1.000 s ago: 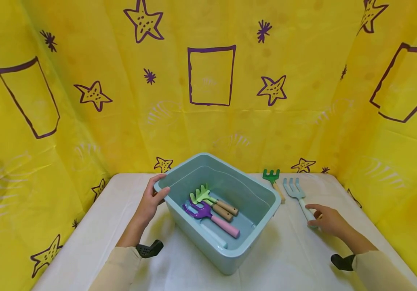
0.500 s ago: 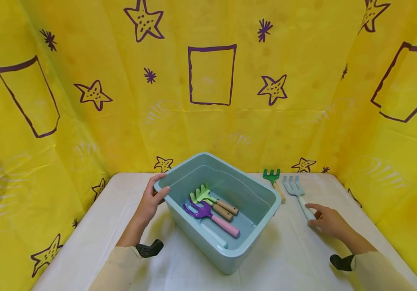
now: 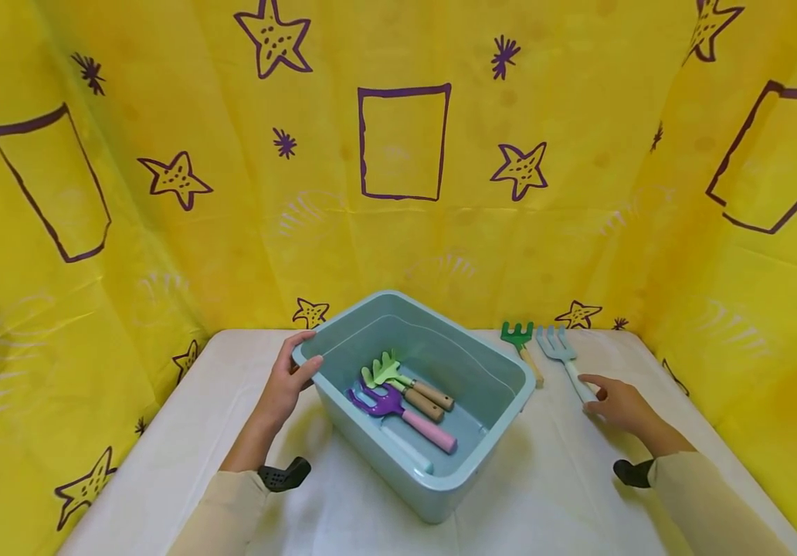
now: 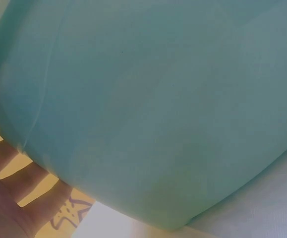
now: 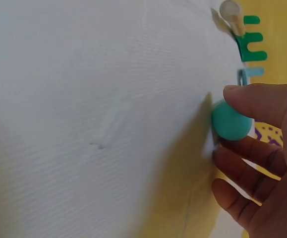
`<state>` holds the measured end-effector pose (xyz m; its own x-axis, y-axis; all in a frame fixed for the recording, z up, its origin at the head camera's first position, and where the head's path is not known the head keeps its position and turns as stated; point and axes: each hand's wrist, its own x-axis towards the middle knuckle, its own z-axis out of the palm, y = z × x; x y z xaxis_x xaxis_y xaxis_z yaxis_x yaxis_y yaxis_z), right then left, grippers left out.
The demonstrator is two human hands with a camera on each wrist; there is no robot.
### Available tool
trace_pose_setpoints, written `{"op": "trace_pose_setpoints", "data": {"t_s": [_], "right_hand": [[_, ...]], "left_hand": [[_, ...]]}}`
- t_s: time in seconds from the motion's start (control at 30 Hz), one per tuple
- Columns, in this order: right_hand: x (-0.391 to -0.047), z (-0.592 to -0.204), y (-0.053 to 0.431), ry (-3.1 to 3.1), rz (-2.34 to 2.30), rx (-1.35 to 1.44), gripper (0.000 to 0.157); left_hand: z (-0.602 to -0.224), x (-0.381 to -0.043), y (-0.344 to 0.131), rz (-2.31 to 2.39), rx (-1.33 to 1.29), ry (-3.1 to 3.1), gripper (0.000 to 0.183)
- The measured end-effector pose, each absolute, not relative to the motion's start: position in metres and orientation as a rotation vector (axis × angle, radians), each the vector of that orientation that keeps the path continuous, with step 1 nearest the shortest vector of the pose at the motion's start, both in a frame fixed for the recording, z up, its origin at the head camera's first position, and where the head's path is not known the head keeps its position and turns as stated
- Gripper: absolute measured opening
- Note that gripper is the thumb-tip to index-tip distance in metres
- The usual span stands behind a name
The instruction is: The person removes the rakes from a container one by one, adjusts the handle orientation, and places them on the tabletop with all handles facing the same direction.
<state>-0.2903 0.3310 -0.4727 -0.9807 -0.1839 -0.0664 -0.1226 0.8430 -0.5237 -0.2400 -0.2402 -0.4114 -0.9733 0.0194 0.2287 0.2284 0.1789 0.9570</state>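
At the left corner of a blue-green plastic tub point(image 3: 378, 446), my left hand point(image 3: 282, 392) grips the rim, thumb over the edge. The left wrist view shows its fingers against the tub's outer wall point(image 4: 158, 109). My right hand point(image 3: 622, 406) pinches the handle of a light blue garden hand fork point(image 3: 561, 347), right of the tub. In the right wrist view the round turquoise handle end point(image 5: 231, 121) sits between thumb and fingers, low over the cloth. Inside the tub lie a purple fork with pink handle point(image 3: 429, 431), light green tools point(image 3: 388, 366) with wooden handles, and a pale blue handle point(image 3: 407, 449).
A green rake point(image 3: 517, 335) with a wooden handle lies on the white-covered table point(image 3: 537, 494), between the tub and the light blue fork. Yellow sheeting point(image 3: 398, 247) with purple drawings walls in the back and both sides.
My right hand has moved the light blue fork a little away from me and to the left, closer to the green rake. My left hand stays on the tub's rim.
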Motion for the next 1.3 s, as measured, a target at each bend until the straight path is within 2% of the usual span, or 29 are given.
{"op": "trace_pose_setpoints", "data": {"t_s": [0.6, 0.93, 1.3], "right_hand": [[-0.298, -0.467, 0.333, 2.924, -0.753, -0.258, 0.058], [-0.301, -0.437, 0.324, 3.022, -0.865, -0.338, 0.057], [-0.308, -0.39, 0.297, 2.911, -1.205, -0.344, 0.06]], "left_hand": [[-0.409, -0.24, -0.238, -1.891, -0.237, -2.297, 0.054], [-0.41, -0.24, -0.238, -1.912, -0.284, -2.253, 0.052], [-0.411, -0.24, -0.239, -1.931, -0.259, -2.255, 0.052]]}}
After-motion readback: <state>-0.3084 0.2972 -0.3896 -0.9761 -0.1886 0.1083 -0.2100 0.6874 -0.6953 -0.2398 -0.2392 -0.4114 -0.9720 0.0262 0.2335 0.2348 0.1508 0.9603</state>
